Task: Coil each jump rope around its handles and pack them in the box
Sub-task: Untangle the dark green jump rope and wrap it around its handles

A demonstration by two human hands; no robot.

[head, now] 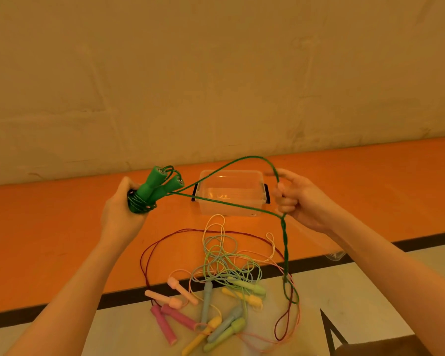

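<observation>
A long orange desk [49, 227] runs along the wall, with a dark front edge. Past that edge, nearer the person, a pale surface carries part of the loose pile. Toward the back of the desk stands a clear plastic box [231, 192] with black side latches, open on top; nothing shows inside it.

Just in front of the box lies a tangle of jump ropes [224, 255], cords in dark red, pink, cream, pale green and blue looping over the desk edge, their pastel handles [211, 312] scattered on the pale surface.

Held up above the desk, the left hand [121, 209] grips the two handles of the green jump rope [159, 187] together, several turns of cord already wound round their lower ends. From there the green cord [231, 204] stretches across in front of the box to the right hand [298, 199], which grasps it with curled fingers; a loop arches over that hand, and the twisted remainder hangs down to the pile.
</observation>
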